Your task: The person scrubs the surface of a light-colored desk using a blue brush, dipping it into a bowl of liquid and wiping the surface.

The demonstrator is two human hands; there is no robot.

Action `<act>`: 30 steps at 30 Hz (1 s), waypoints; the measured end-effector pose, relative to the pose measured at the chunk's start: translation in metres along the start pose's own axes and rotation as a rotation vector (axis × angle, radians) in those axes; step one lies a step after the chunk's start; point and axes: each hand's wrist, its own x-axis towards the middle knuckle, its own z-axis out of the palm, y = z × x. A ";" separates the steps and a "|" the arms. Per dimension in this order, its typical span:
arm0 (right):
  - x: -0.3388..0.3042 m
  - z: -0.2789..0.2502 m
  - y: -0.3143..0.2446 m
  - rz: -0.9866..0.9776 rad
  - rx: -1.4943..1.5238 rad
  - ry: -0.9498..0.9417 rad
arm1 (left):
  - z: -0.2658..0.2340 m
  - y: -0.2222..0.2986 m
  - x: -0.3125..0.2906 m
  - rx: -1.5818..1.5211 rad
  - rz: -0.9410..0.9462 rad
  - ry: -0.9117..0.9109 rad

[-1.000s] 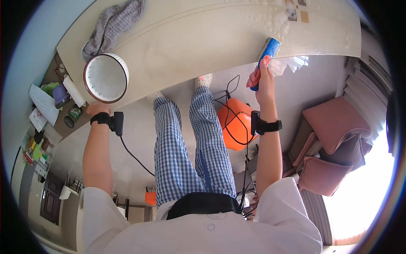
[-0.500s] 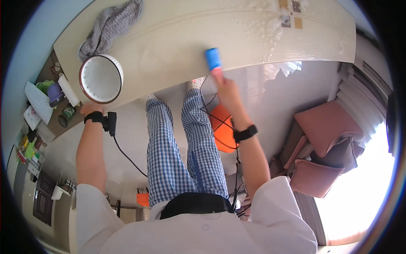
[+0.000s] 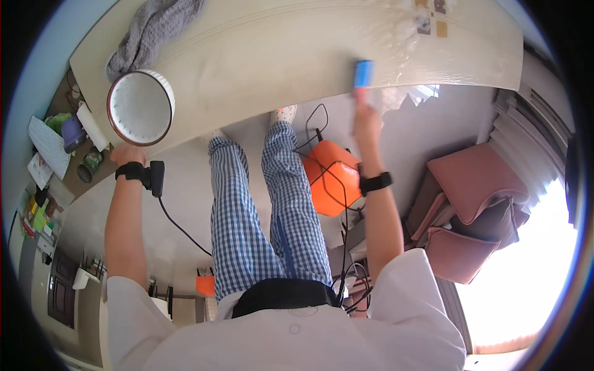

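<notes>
My left hand (image 3: pixel 129 152) grips the near rim of a white bowl (image 3: pixel 140 106) with a dark rim, tilted up at the left edge of the cream table (image 3: pixel 278 55). My right hand (image 3: pixel 367 114) holds a blue tube-shaped object (image 3: pixel 363 73) upright at the table's near edge, right of centre. A grey cloth (image 3: pixel 151 28) lies bunched on the table just beyond the bowl. Both wrists carry black bands.
An orange container (image 3: pixel 331 176) with black cables sits on the floor under the table by my legs. Pink cushioned chairs (image 3: pixel 476 191) stand to the right. A cluttered shelf with cups and papers (image 3: pixel 59 139) is on the left. Small squares (image 3: pixel 430 18) lie at the table's far right.
My right hand swung left along the table edge with the blue object, then back to the right. The bowl in my left hand has barely shifted.
</notes>
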 end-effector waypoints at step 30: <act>-0.016 -0.031 -0.028 0.015 0.015 0.089 | -0.049 0.043 -0.076 0.034 0.039 0.137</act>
